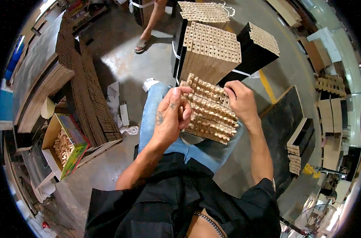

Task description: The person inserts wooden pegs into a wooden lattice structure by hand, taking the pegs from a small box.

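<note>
Between my knees stands a stack of boards (210, 110) with several rows of short wooden dowels sticking up from its end faces. My left hand (173, 110) is over the stack's left side, its fingers curled and the thumb pressed against them; whatever lies inside the fingers is hidden. At the upper right corner of the stack, my right hand (242, 101) has its fingertips pinched together close to the dowels. What they grip is too small to make out. A few holes near the right fingertips look dark, without dowels.
An open cardboard box (49, 158) of loose dowels is at my left, beside long stacked panels (49, 83). Ahead stand drilled board stacks (210, 51) and a black-sided stack (254, 47). Another person's leg (153, 22) is beyond. More boards (300, 146) lie on the right.
</note>
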The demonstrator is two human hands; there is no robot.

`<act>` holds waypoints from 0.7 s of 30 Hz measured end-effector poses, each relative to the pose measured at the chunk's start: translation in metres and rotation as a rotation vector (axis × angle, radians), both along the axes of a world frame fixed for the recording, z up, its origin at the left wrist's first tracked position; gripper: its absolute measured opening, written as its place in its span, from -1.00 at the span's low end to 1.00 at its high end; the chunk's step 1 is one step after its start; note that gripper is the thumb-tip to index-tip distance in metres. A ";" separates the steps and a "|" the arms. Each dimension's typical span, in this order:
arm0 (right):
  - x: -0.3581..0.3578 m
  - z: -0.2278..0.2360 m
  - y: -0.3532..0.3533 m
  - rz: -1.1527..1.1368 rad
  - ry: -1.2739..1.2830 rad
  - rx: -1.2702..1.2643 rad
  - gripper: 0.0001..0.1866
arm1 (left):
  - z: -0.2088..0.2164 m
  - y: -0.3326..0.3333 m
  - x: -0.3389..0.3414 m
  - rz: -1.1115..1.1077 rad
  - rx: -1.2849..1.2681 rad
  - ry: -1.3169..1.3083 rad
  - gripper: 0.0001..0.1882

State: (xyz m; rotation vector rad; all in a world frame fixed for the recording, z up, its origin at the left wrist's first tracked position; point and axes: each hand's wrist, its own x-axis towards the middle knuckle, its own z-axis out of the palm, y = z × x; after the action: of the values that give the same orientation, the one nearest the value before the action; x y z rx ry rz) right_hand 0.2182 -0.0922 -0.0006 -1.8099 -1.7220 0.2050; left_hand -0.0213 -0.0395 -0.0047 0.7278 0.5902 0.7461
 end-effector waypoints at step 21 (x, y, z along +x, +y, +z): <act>-0.097 0.040 -0.064 0.022 0.363 0.015 -0.76 | 0.004 -0.031 0.022 -0.066 0.530 0.377 -0.54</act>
State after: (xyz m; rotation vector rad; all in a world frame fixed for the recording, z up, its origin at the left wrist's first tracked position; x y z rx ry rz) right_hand 0.1210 -0.1560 0.0390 -1.6256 -1.4816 0.4966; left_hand 0.0005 -0.0703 -0.0005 1.3918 0.7110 0.7143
